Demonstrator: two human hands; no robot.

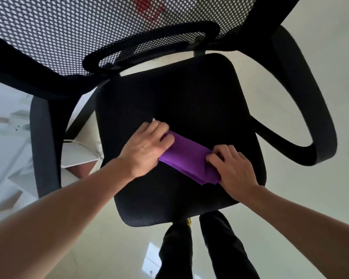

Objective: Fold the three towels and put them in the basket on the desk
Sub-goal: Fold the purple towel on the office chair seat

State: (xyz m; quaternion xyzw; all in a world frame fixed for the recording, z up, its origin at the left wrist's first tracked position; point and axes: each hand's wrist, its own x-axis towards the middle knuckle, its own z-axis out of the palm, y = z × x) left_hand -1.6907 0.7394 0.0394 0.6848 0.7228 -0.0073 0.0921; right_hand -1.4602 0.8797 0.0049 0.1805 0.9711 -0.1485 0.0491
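Head view, looking steeply down. A purple towel (186,158), folded into a narrow strip, lies on the black seat (189,97) of an office chair, slightly toward the front edge and skewed across it.

Left hand (145,147): laid over the far-left end of the strip, fingers (161,130) spread and curled down onto the cloth; pressing or pinching, cannot tell which. Right hand (233,165): over the near-right end, fingers (216,156) bent and gathered on the fold; looks like a pinch on the layers, not certain.

Risks, as judgement:
- The layered edges at the near-right end are already a little uneven; lifting from one end alone would likely let the layers slide and the fold open.
- The seat is soft mesh fabric, so the cloth may drag and bunch rather than slide during the next fold.
- The chair probably swivels or rolls; a firm press could shift it.
- Neither the basket nor the desk is in view, so the carry will be some way off; a loose hold could undo the fold.

Surface and room: mesh backrest (109,27) at top with something red showing through it, looped armrests (310,97) either side. Pale glossy floor (270,57). White furniture (12,137) at left, blurred. Person's dark trouser legs (206,248) below. Other two towels not seen.
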